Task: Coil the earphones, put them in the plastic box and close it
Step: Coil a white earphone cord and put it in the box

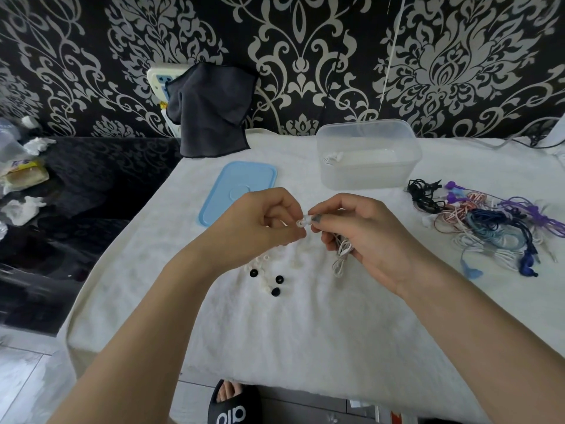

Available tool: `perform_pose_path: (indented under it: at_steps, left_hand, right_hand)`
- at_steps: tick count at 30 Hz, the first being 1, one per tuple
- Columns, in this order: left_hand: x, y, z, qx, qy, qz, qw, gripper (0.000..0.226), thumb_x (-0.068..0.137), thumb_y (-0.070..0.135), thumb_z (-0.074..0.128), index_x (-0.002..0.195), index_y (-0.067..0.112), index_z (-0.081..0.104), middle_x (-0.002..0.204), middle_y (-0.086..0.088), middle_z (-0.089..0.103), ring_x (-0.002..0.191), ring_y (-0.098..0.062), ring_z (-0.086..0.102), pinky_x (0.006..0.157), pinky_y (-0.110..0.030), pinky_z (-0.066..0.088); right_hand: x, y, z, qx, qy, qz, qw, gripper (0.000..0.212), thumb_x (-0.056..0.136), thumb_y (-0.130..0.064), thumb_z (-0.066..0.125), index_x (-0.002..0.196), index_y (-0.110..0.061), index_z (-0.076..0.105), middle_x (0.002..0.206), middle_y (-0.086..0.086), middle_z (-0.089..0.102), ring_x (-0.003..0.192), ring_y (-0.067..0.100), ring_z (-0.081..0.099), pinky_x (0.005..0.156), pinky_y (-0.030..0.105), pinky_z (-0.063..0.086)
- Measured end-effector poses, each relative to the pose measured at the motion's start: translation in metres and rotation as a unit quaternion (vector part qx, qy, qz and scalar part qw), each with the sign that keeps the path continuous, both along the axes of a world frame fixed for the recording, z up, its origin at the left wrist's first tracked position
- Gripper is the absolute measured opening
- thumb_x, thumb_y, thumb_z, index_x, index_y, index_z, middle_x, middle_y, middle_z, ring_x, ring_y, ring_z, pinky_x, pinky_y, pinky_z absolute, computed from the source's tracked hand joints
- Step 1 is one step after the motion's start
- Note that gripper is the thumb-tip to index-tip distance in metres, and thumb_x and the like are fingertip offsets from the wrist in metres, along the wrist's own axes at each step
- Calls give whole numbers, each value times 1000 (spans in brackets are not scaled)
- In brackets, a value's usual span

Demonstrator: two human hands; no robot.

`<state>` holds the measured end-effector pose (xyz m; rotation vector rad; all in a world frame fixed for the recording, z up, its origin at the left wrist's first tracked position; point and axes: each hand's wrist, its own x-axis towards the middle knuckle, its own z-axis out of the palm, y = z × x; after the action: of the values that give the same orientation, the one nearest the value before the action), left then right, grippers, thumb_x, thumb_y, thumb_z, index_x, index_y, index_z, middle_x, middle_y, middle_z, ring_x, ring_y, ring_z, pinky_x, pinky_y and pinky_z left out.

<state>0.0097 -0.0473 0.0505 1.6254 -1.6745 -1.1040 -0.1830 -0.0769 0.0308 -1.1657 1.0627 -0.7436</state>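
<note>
My right hand (pixel 363 237) grips a bundled pair of white earphones (pixel 341 255), whose cable loops hang below the palm. Its thumb and forefinger pinch one earbud at the top. My left hand (pixel 263 221) pinches a small white ear tip (pixel 302 223) right against that earbud. Both hands hover above the white towel (pixel 305 332) at mid-table. The clear plastic box (pixel 368 154) stands open behind them, with a white earphone lying inside. Its light blue lid (pixel 238 191) lies flat to the box's left.
A tangled heap of coloured earphones (pixel 489 224) lies at the right. Loose black and white ear tips (pixel 266 276) are scattered under my left wrist. A dark cloth (pixel 211 111) hangs at the back, and a dark surface with crumpled tissues (pixel 21 209) is at left.
</note>
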Motion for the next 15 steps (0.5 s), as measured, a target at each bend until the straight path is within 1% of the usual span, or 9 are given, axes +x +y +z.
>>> perform_pose_path:
  at_steps: [2,4,6,7,10,15]
  left_hand:
    - [0,0,0,-6,7,0,1000,15,87,11,79,93,15,66,77,1,75,68,-16,64,76,-45,56]
    - [0,0,0,-14,16,-3,1000,16,87,8,78,94,16,66,81,-2,77,73,-24,68,79,-47,57]
    - [0,1,-1,-16,26,-3,1000,17,87,5,75,98,15,67,86,-5,78,86,-33,73,85,-50,58]
    - [0,1,-1,-16,31,0,999,18,87,4,75,99,15,68,87,-6,79,90,-35,73,87,-50,59]
    - [0,0,-2,-21,36,3,999,17,88,3,75,101,14,71,87,-3,80,86,-32,75,87,-44,61]
    - [-1,0,0,-37,39,1,999,11,91,6,73,99,13,72,88,1,80,78,-23,75,78,-29,60]
  right_hand:
    - [0,0,0,-2,-2,-2,1000,9,89,-6,69,96,-7,74,79,6,71,65,13,60,62,24,50]
    - [0,-1,1,-4,-5,-7,1000,9,88,-7,70,94,-8,75,79,6,71,65,13,60,63,25,49]
    - [0,-1,0,-3,-7,-14,1000,8,88,-7,70,93,-8,75,78,6,71,65,14,60,63,25,49]
    - [0,-1,0,-2,-9,-18,1000,7,88,-7,69,92,-9,75,78,6,71,65,14,60,63,26,49]
    - [-1,-2,1,18,-23,-19,999,7,88,-6,70,92,-7,76,78,7,71,66,14,59,64,27,50]
    - [-3,-4,4,92,-73,-5,993,9,88,-3,69,93,-5,76,77,7,68,63,13,57,64,26,49]
